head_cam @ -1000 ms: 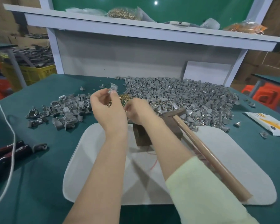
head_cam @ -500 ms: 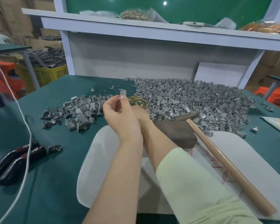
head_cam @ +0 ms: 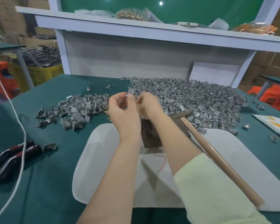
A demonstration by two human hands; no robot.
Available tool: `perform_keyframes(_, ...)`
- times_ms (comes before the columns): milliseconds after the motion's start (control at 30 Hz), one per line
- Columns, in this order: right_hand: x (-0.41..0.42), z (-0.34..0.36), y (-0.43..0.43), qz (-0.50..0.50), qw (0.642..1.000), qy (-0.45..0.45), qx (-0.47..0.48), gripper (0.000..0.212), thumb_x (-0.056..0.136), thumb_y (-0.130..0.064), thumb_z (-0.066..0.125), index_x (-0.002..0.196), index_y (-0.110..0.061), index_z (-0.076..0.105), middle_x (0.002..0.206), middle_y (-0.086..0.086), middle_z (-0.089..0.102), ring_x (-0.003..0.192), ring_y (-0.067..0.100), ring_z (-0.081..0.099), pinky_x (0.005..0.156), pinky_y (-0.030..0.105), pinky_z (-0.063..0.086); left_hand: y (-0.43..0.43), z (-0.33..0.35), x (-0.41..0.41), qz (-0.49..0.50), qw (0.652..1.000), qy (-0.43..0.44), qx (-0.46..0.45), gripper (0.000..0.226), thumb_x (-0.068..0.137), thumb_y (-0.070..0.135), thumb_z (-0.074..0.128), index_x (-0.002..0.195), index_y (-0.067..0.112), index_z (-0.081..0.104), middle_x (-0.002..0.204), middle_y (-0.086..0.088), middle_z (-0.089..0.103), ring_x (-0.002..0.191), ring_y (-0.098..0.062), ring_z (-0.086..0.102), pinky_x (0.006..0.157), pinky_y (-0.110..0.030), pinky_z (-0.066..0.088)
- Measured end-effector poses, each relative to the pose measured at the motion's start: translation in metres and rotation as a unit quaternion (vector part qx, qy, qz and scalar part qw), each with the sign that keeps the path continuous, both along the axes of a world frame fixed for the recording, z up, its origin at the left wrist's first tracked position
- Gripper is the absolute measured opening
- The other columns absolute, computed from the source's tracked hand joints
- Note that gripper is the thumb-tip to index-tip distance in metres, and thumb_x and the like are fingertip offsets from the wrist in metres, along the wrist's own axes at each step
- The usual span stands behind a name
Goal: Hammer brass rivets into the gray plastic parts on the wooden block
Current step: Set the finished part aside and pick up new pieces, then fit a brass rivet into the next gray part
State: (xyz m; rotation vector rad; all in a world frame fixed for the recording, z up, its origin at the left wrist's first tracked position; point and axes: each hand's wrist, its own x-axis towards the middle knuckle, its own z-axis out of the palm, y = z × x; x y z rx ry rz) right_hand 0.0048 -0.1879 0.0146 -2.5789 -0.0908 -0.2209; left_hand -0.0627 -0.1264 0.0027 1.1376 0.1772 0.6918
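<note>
Head view. The hammer (head_cam: 217,160) lies idle, with its handle running from the desk's (head_cam: 47,175) near-right edge up over the white mat (head_cam: 103,159). Its head sits at the wooden block (head_cam: 152,138) mid-desk, and neither hand is on it.

Both hands are raised just beyond the block. The left hand (head_cam: 123,113) pinches a small gray plastic part (head_cam: 129,91) at its fingertips. The right hand (head_cam: 148,105) is curled close beside it and blurred, so I can't tell whether it holds a rivet.

Loose brass rivets (head_cam: 108,113) show just left of the left hand. They lie between the small gray pile (head_cam: 74,110) toward the left edge and the big pile (head_cam: 192,101) toward the far-right corner.

The step looks like hand-seating a rivet in the part. To do it well:
- Push the shank in square and fully home before lowering the part.
- Set the part flat on the block top, clear of the hammer head.
- Hold the part low, with fingers off the strike line.
- Make the first tap light.

Main risk: a dropped rivet gets lost in the piles.
</note>
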Motion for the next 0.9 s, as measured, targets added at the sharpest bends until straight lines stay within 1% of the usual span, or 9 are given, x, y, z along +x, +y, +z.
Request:
perform_keyframes(100, -0.02, 0.011, -0.049, -0.05, 0.979, -0.045, 0.194, 0.019, 0.085, -0.004, 0.06, 0.072, -0.017, 0.062, 0.078, -0.001, 0.068, 0.077, 0.017, 0.064, 0.077, 0.03, 0.054, -0.007, 0.0, -0.004, -0.065, 0.991, -0.008, 0.114, 0.008, 0.089, 0.007, 0.061, 0.09, 0.015, 0.058, 0.089, 0.0, 0.063, 0.084, -0.013, 0.058, 0.083, -0.025, 0.048)
perform_keyframes(167, -0.038, 0.013, -0.075, -0.051, 0.952, -0.045, 0.298, 0.019, 0.084, 0.0, 0.061, 0.072, -0.016, 0.063, 0.071, 0.002, 0.068, 0.069, 0.016, 0.065, 0.067, 0.025, 0.057, -0.014, -0.004, -0.006, -0.114, 0.969, 0.001, 0.221, 0.011, 0.088, 0.009, 0.062, 0.086, 0.018, 0.058, 0.085, 0.005, 0.063, 0.085, -0.014, 0.06, 0.085, -0.03, 0.048)
perform_keyframes(267, -0.058, 0.006, -0.095, -0.047, 0.937, -0.026, 0.346, 0.014, 0.084, 0.003, 0.063, 0.079, -0.011, 0.062, 0.076, 0.007, 0.066, 0.067, 0.015, 0.063, 0.059, 0.018, 0.053, -0.024, -0.011, -0.009, -0.123, 0.893, 0.096, 0.421, 0.018, 0.088, 0.021, 0.063, 0.077, 0.031, 0.052, 0.087, 0.013, 0.062, 0.097, -0.015, 0.06, 0.094, -0.035, 0.038)
perform_keyframes(367, -0.07, -0.006, -0.102, -0.04, 0.931, -0.016, 0.363, 0.012, 0.085, 0.004, 0.063, 0.079, -0.006, 0.061, 0.071, 0.008, 0.063, 0.057, 0.007, 0.062, 0.056, 0.013, 0.053, -0.03, -0.014, -0.011, -0.117, 0.831, 0.168, 0.517, 0.012, 0.088, 0.03, 0.063, 0.08, 0.035, 0.056, 0.097, 0.014, 0.064, 0.112, -0.017, 0.052, 0.092, -0.037, 0.027)
perform_keyframes(433, -0.074, -0.012, -0.101, -0.032, 0.94, -0.017, 0.339, 0.007, 0.086, 0.004, 0.062, 0.082, -0.002, 0.062, 0.069, 0.009, 0.062, 0.051, 0.003, 0.061, 0.057, 0.014, 0.054, -0.03, -0.016, -0.011, -0.127, 0.813, 0.183, 0.538, 0.006, 0.087, 0.032, 0.064, 0.084, 0.036, 0.06, 0.106, 0.012, 0.064, 0.12, -0.02, 0.048, 0.097, -0.04, 0.028)
perform_keyframes(567, -0.074, -0.016, -0.099, -0.027, 0.979, -0.052, 0.196, 0.02, 0.086, -0.006, 0.065, 0.071, -0.019, 0.062, 0.072, 0.004, 0.065, 0.072, 0.019, 0.063, 0.078, 0.034, 0.052, -0.025, -0.015, -0.01, -0.132, 0.804, 0.186, 0.55, 0.008, 0.087, 0.034, 0.063, 0.094, 0.034, 0.065, 0.115, 0.008, 0.062, 0.12, -0.021, 0.047, 0.095, -0.039, 0.029)
perform_keyframes(667, -0.076, -0.017, -0.096, -0.013, 0.989, -0.062, 0.135, 0.015, 0.084, -0.009, 0.067, 0.074, -0.02, 0.065, 0.073, -0.003, 0.065, 0.076, 0.017, 0.062, 0.079, 0.029, 0.049, -0.026, -0.014, -0.01, -0.135, 0.795, 0.189, 0.56, 0.006, 0.088, 0.031, 0.061, 0.092, 0.033, 0.066, 0.115, 0.006, 0.061, 0.12, -0.023, 0.046, 0.096, -0.039, 0.03)
perform_keyframes(800, -0.079, -0.018, -0.094, -0.012, 0.994, -0.059, 0.086, 0.011, 0.085, -0.014, 0.067, 0.077, -0.022, 0.066, 0.078, -0.001, 0.068, 0.081, 0.016, 0.063, 0.076, 0.024, 0.047, -0.028, -0.015, -0.01, -0.139, 0.787, 0.192, 0.569, 0.009, 0.089, 0.03, 0.059, 0.093, 0.033, 0.067, 0.119, 0.005, 0.06, 0.125, -0.025, 0.043, 0.101, -0.041, 0.032)
perform_keyframes(900, -0.08, -0.019, -0.092, -0.021, 0.994, -0.053, 0.089, 0.007, 0.085, -0.016, 0.067, 0.08, -0.02, 0.068, 0.083, 0.003, 0.07, 0.085, 0.019, 0.064, 0.082, 0.028, 0.049, -0.028, -0.016, -0.01, -0.141, 0.784, 0.191, 0.573, 0.01, 0.09, 0.031, 0.059, 0.095, 0.033, 0.068, 0.119, 0.005, 0.06, 0.125, -0.026, 0.044, 0.1, -0.041, 0.032)
